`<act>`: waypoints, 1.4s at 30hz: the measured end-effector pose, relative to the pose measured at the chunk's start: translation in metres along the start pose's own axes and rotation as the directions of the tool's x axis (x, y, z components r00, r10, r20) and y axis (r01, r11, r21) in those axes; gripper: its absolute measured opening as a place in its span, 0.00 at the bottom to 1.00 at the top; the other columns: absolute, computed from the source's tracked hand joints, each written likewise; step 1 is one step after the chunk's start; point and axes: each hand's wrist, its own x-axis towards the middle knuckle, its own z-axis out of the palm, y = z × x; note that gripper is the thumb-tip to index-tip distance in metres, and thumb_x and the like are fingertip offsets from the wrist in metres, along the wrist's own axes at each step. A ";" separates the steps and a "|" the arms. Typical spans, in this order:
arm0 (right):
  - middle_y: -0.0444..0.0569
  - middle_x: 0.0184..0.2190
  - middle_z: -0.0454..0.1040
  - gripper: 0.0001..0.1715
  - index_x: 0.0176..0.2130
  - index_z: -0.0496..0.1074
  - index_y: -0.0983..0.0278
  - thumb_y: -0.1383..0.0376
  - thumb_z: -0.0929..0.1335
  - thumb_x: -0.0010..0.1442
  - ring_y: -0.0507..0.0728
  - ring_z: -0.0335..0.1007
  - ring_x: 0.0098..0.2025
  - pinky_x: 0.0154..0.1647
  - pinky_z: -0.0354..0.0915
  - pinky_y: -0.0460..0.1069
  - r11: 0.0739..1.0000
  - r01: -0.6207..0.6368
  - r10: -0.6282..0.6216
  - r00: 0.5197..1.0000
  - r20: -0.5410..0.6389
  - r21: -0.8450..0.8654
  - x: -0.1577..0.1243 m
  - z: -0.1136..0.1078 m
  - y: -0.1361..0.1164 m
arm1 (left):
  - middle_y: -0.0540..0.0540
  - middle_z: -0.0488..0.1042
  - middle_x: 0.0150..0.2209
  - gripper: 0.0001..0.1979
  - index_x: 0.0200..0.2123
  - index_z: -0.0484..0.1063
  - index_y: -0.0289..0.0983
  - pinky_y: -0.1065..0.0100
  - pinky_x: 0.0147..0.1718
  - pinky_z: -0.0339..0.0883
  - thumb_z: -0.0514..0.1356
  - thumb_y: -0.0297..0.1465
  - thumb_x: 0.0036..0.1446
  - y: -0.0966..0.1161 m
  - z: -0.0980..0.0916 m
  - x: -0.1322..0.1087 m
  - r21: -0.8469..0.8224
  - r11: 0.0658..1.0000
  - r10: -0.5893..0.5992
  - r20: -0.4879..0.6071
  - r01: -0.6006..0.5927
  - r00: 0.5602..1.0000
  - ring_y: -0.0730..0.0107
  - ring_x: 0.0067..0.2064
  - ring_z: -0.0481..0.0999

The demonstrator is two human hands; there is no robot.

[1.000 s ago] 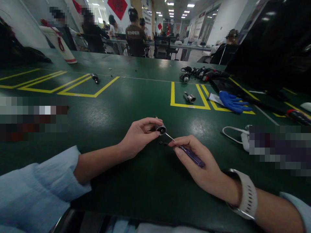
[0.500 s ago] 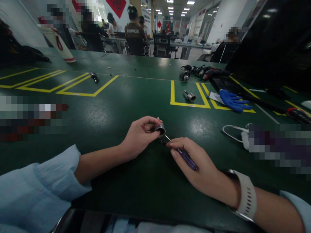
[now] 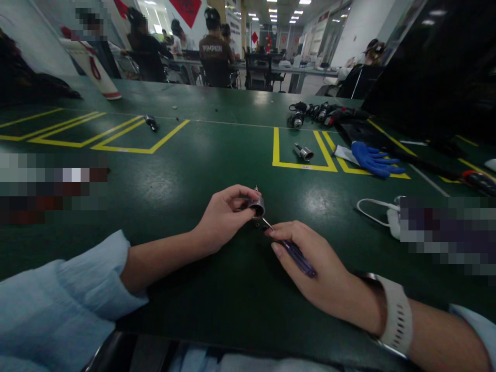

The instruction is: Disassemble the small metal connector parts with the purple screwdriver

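Between the thumb and fingers of my left hand (image 3: 227, 217) is a hollow metal cup-shaped part (image 3: 259, 203) with a thin stem at its far end; its opening faces me and to the right. My right hand (image 3: 310, 263) grips a screwdriver (image 3: 297, 257) with a purple translucent handle. The screwdriver's thin shaft points up and left, its tip at the lower rim of the metal part; whether it touches is too small to tell. Tiny dark pieces (image 3: 257, 225) lie on the table just below the part.
A similar metal part (image 3: 304, 152) lies inside a yellow-taped area, another dark metal piece (image 3: 151, 123) at far left. Blue glove (image 3: 375, 159), black cabled devices (image 3: 310, 114) and a white strap (image 3: 372, 206) lie to the right. A white-red container (image 3: 95, 72) stands back left. People sit beyond the table.
Both hands keep their grips and nearly their positions. The screwdriver's tip has dropped slightly away from the opening, and its handle sits a little lower.
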 end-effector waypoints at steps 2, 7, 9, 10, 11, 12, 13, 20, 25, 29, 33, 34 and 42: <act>0.51 0.41 0.73 0.10 0.45 0.65 0.62 0.70 0.63 0.62 0.57 0.69 0.43 0.44 0.66 0.54 1.000 -0.005 0.005 1.000 0.002 0.004 0.000 0.001 0.000 | 0.48 0.78 0.36 0.11 0.32 0.71 0.34 0.64 0.40 0.72 0.63 0.20 0.43 0.000 0.000 0.000 -0.003 1.000 -0.005 -0.001 0.005 1.000 0.67 0.38 0.78; 0.51 0.40 0.73 0.10 0.44 0.66 0.62 0.70 0.63 0.62 0.57 0.69 0.42 0.42 0.66 0.54 1.000 -0.007 0.006 1.000 0.009 0.021 -0.001 -0.002 -0.004 | 0.47 0.78 0.39 0.11 0.33 0.71 0.34 0.62 0.42 0.72 0.63 0.20 0.43 0.000 -0.001 -0.001 0.003 1.000 -0.005 0.012 0.005 1.000 0.66 0.40 0.78; 0.50 0.37 0.73 0.08 0.41 0.67 0.62 0.70 0.62 0.61 0.56 0.69 0.38 0.39 0.65 0.53 0.999 0.010 -0.009 0.999 -0.030 0.054 -0.001 -0.006 -0.006 | 0.47 0.78 0.39 0.11 0.33 0.71 0.34 0.62 0.43 0.72 0.63 0.20 0.43 -0.001 -0.002 0.000 -0.007 1.000 -0.001 0.006 0.001 1.000 0.66 0.40 0.78; 0.50 0.34 0.73 0.06 0.38 0.67 0.63 0.70 0.62 0.61 0.55 0.68 0.36 0.37 0.65 0.52 0.997 0.017 -0.013 0.998 -0.061 0.071 -0.001 -0.008 -0.007 | 0.47 0.78 0.39 0.11 0.33 0.72 0.34 0.62 0.44 0.72 0.63 0.20 0.43 -0.002 -0.002 0.000 -0.012 1.000 0.000 0.002 0.000 1.000 0.66 0.41 0.78; 0.49 0.31 0.72 0.06 0.35 0.67 0.63 0.70 0.61 0.61 0.54 0.68 0.33 0.34 0.64 0.52 0.996 0.018 -0.010 0.996 -0.090 0.088 -0.002 -0.010 -0.008 | 0.47 0.78 0.39 0.11 0.33 0.72 0.34 0.63 0.45 0.71 0.63 0.20 0.43 -0.003 -0.003 0.001 -0.018 1.000 -0.001 -0.002 0.001 1.000 0.67 0.41 0.78; 0.48 0.28 0.71 0.08 0.32 0.67 0.63 0.70 0.61 0.61 0.54 0.67 0.30 0.32 0.63 0.51 0.995 0.012 0.000 0.993 -0.117 0.102 -0.002 -0.012 -0.008 | 0.47 0.77 0.40 0.11 0.34 0.72 0.34 0.63 0.46 0.71 0.64 0.20 0.43 -0.004 -0.004 0.002 -0.024 1.000 -0.002 -0.006 0.002 1.000 0.67 0.41 0.78; 0.47 0.26 0.70 0.10 0.30 0.66 0.63 0.69 0.60 0.62 0.53 0.65 0.28 0.29 0.61 0.50 0.994 -0.006 0.022 0.990 -0.140 0.112 -0.003 -0.013 -0.008 | 0.47 0.77 0.41 0.11 0.34 0.72 0.34 0.62 0.48 0.70 0.64 0.20 0.43 -0.005 -0.004 0.003 -0.030 1.000 -0.004 -0.010 0.004 1.000 0.68 0.42 0.78; 0.45 0.25 0.68 0.12 0.28 0.66 0.64 0.65 0.61 0.63 0.52 0.65 0.27 0.29 0.60 0.49 0.968 -0.199 0.216 0.972 -0.096 0.155 -0.001 -0.011 -0.003 | 0.47 0.76 0.44 0.11 0.34 0.73 0.35 0.61 0.50 0.68 0.63 0.19 0.44 -0.007 -0.005 0.003 -0.017 1.000 0.007 0.016 -0.007 1.000 0.67 0.44 0.77; 0.45 0.24 0.67 0.13 0.27 0.67 0.64 0.65 0.60 0.63 0.52 0.63 0.26 0.28 0.59 0.49 0.974 -0.173 0.185 0.980 -0.077 0.144 0.000 -0.011 -0.006 | 0.46 0.76 0.44 0.11 0.34 0.73 0.35 0.61 0.48 0.69 0.63 0.19 0.44 -0.006 -0.005 0.003 -0.009 1.000 0.007 0.021 -0.007 1.000 0.66 0.45 0.76; 0.46 0.23 0.67 0.14 0.27 0.67 0.65 0.66 0.60 0.62 0.52 0.63 0.25 0.27 0.59 0.49 0.980 -0.138 0.150 0.986 -0.077 0.140 0.000 -0.012 -0.007 | 0.46 0.76 0.43 0.11 0.33 0.73 0.34 0.60 0.49 0.69 0.64 0.20 0.44 -0.006 -0.005 0.003 -0.010 1.000 0.006 0.021 -0.006 1.000 0.66 0.44 0.76; 0.45 0.22 0.67 0.15 0.25 0.66 0.65 0.66 0.60 0.62 0.52 0.63 0.25 0.27 0.58 0.48 0.982 -0.143 0.156 0.983 -0.098 0.124 -0.001 -0.012 -0.008 | 0.47 0.76 0.43 0.11 0.34 0.72 0.34 0.62 0.50 0.68 0.64 0.20 0.44 -0.006 -0.005 0.003 -0.017 1.000 0.005 0.021 -0.005 1.000 0.67 0.44 0.76; 0.45 0.22 0.67 0.15 0.25 0.66 0.65 0.65 0.60 0.62 0.52 0.63 0.24 0.26 0.58 0.48 0.981 -0.152 0.166 0.981 -0.104 0.124 -0.001 -0.012 -0.008 | 0.47 0.76 0.43 0.11 0.34 0.72 0.34 0.62 0.50 0.68 0.63 0.19 0.45 -0.006 -0.006 0.003 -0.020 1.000 0.003 0.026 -0.002 1.000 0.67 0.45 0.76; 0.45 0.21 0.68 0.16 0.22 0.66 0.64 0.64 0.61 0.60 0.52 0.65 0.24 0.26 0.60 0.47 0.925 -0.325 0.355 0.924 -0.141 0.194 0.004 -0.015 -0.005 | 0.48 0.76 0.43 0.11 0.35 0.72 0.35 0.65 0.49 0.68 0.63 0.19 0.46 -0.008 -0.007 0.004 -0.003 1.000 0.004 0.046 -0.004 0.999 0.69 0.46 0.76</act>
